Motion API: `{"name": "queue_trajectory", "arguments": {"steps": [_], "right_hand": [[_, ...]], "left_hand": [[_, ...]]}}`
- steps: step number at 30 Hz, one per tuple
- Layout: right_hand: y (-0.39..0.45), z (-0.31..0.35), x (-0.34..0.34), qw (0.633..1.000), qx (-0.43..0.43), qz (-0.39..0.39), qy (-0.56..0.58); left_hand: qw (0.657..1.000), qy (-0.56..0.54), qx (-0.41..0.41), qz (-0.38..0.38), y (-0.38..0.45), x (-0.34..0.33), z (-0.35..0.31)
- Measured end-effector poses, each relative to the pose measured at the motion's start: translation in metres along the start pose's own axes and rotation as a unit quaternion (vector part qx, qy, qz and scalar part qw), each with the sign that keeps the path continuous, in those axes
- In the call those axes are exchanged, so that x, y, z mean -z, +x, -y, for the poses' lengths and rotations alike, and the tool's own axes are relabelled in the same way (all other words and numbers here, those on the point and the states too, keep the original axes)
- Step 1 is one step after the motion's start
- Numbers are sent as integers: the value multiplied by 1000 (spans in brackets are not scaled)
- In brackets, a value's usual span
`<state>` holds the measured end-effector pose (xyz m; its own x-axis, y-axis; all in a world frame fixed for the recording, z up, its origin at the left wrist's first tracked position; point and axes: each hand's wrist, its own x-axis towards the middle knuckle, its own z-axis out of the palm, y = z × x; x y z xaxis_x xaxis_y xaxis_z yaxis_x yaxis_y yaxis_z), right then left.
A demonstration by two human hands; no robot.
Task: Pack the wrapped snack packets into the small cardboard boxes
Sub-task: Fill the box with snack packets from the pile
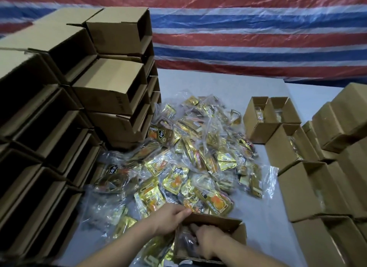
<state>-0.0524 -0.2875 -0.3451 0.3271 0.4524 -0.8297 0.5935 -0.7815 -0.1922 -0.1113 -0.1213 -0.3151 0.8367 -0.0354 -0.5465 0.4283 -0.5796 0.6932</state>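
A small open cardboard box [237, 234] sits at the near edge of the table. My left hand [169, 219] grips its far left rim. Inside the box, my right hand [206, 241] presses down on a dark wrapped snack packet [186, 245]. Beyond the box, a large heap of gold and clear wrapped snack packets [190, 159] covers the middle of the table.
Tall stacks of empty open boxes [65, 115] rise along the left. Open boxes holding packets [264, 123] and closed boxes [337, 127] line the right side. A red, white and blue striped tarp [248, 32] hangs behind the white table [218, 84].
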Motion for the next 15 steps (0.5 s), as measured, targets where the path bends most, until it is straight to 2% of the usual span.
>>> {"name": "queue_trajectory", "arguments": {"steps": [5,9,12,15], "right_hand": [[-10,-2,8,990,-35,-24,138],[-22,-26,27,993,0,-33,117],[-19,-22,21,991,23,44,125],[8,-9,-4,990,23,124,57]], "left_hand": [[997,-30,-2,-74,0,-4,6],[997,-20,2,-74,1,-5,4],[997,-17,4,-79,3,-8,4],[997,-17,4,-69,3,-13,7]]}}
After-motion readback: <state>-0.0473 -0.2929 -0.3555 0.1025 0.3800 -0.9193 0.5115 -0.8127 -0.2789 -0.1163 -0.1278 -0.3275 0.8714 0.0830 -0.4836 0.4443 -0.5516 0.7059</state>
